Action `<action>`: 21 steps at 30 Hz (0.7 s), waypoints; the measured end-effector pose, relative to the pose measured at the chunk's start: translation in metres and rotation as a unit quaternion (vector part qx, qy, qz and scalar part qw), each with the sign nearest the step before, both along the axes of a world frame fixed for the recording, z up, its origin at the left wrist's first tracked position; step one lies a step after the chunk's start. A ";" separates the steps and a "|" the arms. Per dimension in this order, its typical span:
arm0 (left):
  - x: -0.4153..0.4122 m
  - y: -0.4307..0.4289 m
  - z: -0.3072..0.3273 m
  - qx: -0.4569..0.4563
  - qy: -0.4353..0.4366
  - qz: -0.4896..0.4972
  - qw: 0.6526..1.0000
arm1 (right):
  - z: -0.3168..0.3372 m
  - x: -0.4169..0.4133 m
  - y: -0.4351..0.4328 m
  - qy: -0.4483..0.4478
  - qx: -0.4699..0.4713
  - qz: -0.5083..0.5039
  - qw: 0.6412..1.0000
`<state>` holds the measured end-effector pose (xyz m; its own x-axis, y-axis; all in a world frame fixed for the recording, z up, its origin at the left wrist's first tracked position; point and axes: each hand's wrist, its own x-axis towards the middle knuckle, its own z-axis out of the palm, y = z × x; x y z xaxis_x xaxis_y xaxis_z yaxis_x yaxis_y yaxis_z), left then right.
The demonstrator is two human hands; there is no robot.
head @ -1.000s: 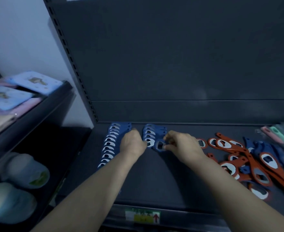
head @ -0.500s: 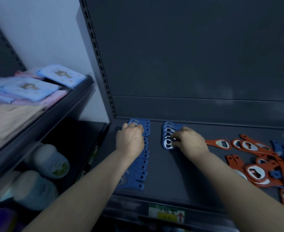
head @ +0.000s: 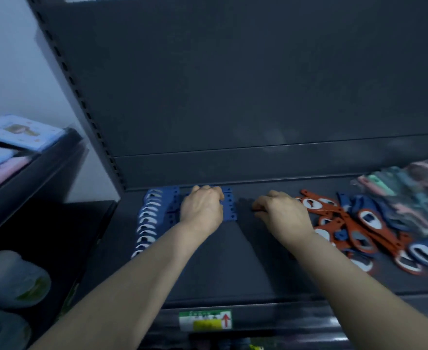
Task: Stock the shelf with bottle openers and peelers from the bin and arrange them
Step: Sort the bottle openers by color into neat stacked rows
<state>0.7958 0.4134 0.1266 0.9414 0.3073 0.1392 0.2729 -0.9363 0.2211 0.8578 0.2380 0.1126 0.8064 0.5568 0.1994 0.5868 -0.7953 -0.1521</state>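
Dark grey metal shelf [head: 233, 274] carries flat blue plastic bottle openers [head: 229, 208] in overlapped rows; left hand [head: 201, 210] clasps one row, right hand [head: 283, 215] curls beside it, contents unclear. Probably light, stiff, slippery: pinch the edges.

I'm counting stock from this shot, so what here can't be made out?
Head view, second blue opener row: mostly under the left hand, count unreadable.
Head view, right hand: curled fingers face away, so whether it holds anything is hidden.
Head view, pastel packets: motion-blurred, cut off by the right edge; probably the peelers.
Head view, shelf label: print too blurred to read.
The bin: outside the frame.
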 end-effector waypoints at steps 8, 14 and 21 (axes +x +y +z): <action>0.056 -0.114 0.008 -0.003 0.002 -0.090 0.996 | 0.009 0.028 -0.137 -0.039 -0.025 -0.182 0.982; 0.081 -0.182 0.008 -0.022 0.009 -0.112 0.993 | 0.016 0.060 -0.219 0.039 -0.036 -0.240 0.969; 0.102 -0.230 0.006 -0.029 0.027 -0.108 0.993 | 0.013 0.086 -0.252 0.133 -0.099 -0.062 0.984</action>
